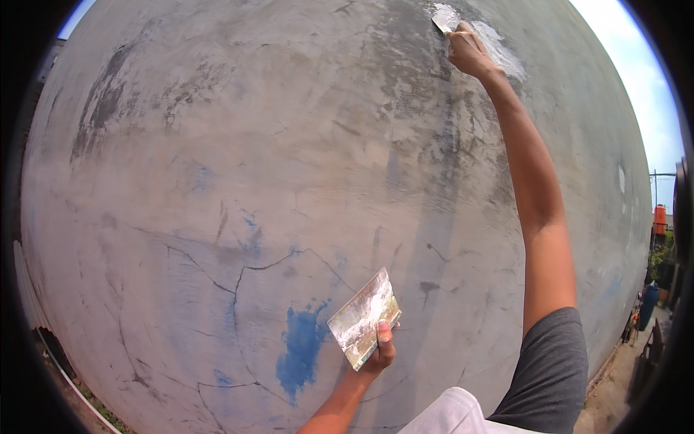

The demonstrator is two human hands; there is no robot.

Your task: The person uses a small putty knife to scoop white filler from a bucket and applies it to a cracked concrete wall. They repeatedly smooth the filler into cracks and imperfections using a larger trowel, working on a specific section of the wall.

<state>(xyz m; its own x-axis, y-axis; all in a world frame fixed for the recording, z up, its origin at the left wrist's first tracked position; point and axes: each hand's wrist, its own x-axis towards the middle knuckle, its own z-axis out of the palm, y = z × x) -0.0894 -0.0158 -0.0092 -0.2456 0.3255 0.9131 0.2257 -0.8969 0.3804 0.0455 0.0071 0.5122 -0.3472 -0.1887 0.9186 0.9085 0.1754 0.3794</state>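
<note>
High on a grey plastered wall, my right hand grips a putty knife with its fingers closed. White paste coats the blade, which appears to be against the wall. A patch of white filler spreads over the wall just right of that hand. Lower down, my left hand holds a flat, roughly rectangular board by its lower right edge, thumb on top. Whitish paste is smeared across the board's face. The fingers beneath it are mostly hidden.
Cracks run through the lower wall around a blue paint patch. Dark stains mark its upper part. Beyond the wall's right edge are an orange tank, a blue container and plants. A pale pipe runs along the lower left.
</note>
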